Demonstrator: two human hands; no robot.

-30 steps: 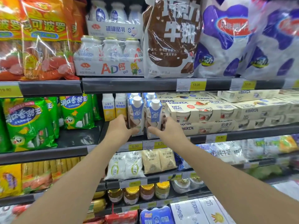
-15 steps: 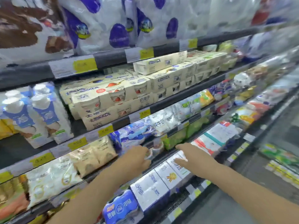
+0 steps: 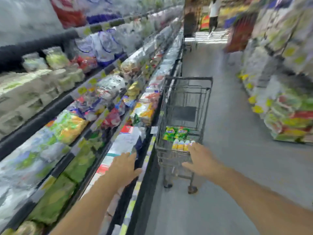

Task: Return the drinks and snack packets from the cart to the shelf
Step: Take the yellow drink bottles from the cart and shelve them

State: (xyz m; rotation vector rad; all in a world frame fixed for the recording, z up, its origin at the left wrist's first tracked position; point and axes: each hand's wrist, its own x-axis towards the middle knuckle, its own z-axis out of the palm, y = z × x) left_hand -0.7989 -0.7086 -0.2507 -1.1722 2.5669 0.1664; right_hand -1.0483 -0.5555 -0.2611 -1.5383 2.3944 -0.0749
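1. Down the aisle, a dark wire shopping cart [image 3: 184, 116] stood on the grey floor [image 3: 237, 167] just beside the long shelf unit [image 3: 50, 116] on the person's left.
2. Inside the cart's basket lay two green snack packets [image 3: 176, 133], and in front of them a row of small drink bottles [image 3: 182, 145] with yellow labels and pale caps.
3. The right hand [image 3: 201, 160] was stretched toward the cart's near end, fingers spread and loosely open, holding nothing; its fingertips overlapped the bottles in view, though contact could not be told.
4. The left hand [image 3: 125, 167] was likewise open and empty, palm down, over the front edge of the lowest shelf, close to the cart's left side.
5. The shelves were packed with bagged and boxed goods, too blurred to name.
6. At the aisle's far end a person [image 3: 213, 14] in a white top was standing.
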